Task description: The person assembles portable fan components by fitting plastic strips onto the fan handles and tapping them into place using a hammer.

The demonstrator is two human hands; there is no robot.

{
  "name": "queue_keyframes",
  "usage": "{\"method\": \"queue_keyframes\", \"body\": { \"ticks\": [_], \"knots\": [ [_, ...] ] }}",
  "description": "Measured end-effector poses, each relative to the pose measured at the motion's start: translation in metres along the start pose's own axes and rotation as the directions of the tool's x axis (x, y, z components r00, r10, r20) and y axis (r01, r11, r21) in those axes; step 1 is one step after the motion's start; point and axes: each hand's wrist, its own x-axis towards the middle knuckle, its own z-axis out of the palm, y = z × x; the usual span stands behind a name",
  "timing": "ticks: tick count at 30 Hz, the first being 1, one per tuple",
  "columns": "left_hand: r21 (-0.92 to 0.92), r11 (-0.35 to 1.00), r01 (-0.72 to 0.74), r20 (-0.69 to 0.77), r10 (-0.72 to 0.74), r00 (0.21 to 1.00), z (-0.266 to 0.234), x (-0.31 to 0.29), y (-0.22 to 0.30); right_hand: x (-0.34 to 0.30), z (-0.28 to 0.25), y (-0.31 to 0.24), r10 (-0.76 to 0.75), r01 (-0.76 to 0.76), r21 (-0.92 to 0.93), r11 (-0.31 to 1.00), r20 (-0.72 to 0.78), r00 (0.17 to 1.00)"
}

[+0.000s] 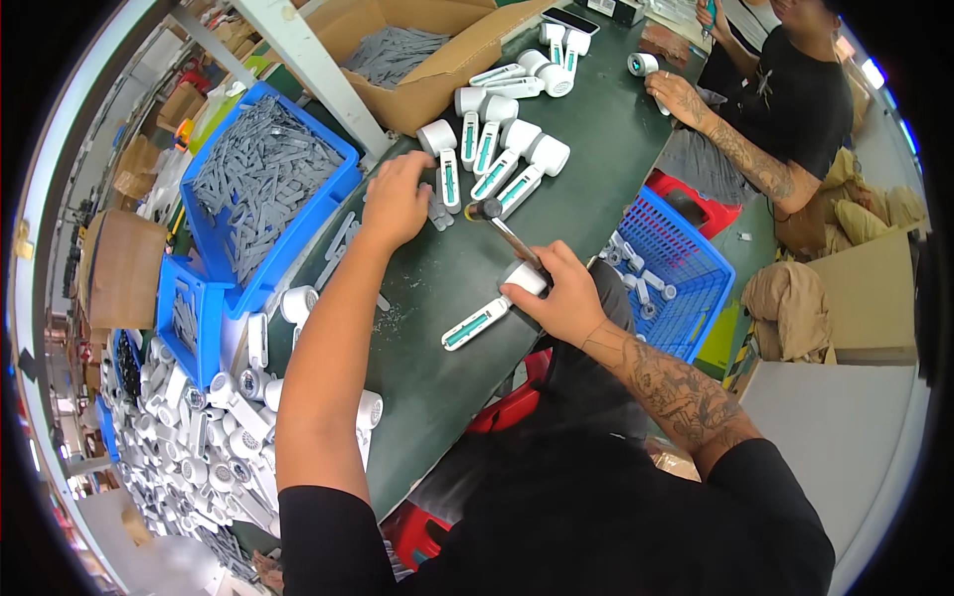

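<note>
On worktop | right hand fingers clamp hammer against white unit, steadying it | left hand fingers curled on grey strips, ready supply

The right hand grips a small hammer and a white handheld device beneath its fingers. The left hand rests on grey strips beside finished devices beyond its fingertips.

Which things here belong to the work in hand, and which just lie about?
In hand:
right hand
small metal-headed hammer
white handheld device with teal panel
left hand
loose grey plastic strips

Lying about:
blue crate of grey strips
cardboard box
blue mesh basket
</note>
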Motion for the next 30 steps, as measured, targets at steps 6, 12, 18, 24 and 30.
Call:
{"method": "queue_keyframes", "body": {
  "ticks": [6,12,18,24,30],
  "knots": [
    [0.096,0.995,-0.023,0.086,0.015,0.996,0.007,-0.024,-0.003,0.004,0.0,0.001,-0.027,0.027,0.041,0.999,0.0,1.0],
    [0.298,0.952,0.065,-0.019,-0.062,0.998,0.002,-0.069,0.029,-0.004,0.001,0.007,0.017,-0.016,0.056,0.998,-0.007,1.0],
    [-0.019,0.979,0.202,-0.005,-0.202,0.979,-0.009,-0.082,0.033,0.007,0.011,0.003,-0.056,0.056,0.032,0.998,-0.011,0.998],
    [-0.376,0.868,0.323,-0.091,-0.382,0.92,-0.031,-0.109,0.071,0.033,0.029,-0.002,-0.05,0.05,0.009,0.999,-0.022,0.998],
    [-0.463,0.82,0.337,-0.09,-0.422,0.902,-0.024,-0.153,0.12,0.033,0.038,0.0,-0.016,0.015,-0.043,0.999,-0.021,1.0]
  ]
}}
